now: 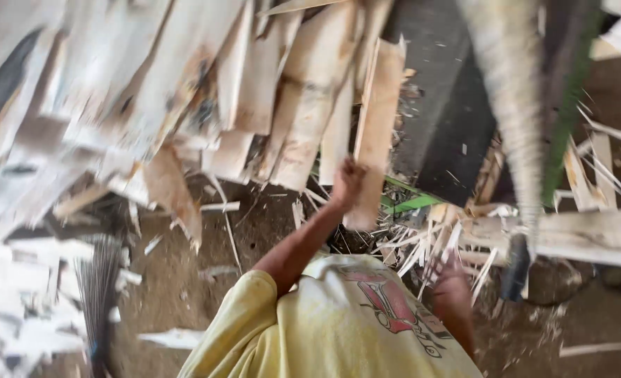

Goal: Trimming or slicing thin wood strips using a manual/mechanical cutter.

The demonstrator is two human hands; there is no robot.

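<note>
My left hand point(347, 180) reaches forward and grips the lower end of a pale wooden plank point(377, 119) that stands nearly upright against a heap of boards. My right hand point(452, 277) is lower and to the right, at a loose bunch of thin wood slivers point(422, 245). It is blurred, so its grip is unclear. My yellow printed shirt point(338, 329) fills the bottom middle.
A big pile of rough planks point(149, 91) covers the upper left. A dark slanted machine surface point(447, 105) with a green frame point(568, 112) stands at upper right. A thick board point(590, 238) lies at right, a broom point(100, 287) at lower left, on a dirt floor point(184, 280).
</note>
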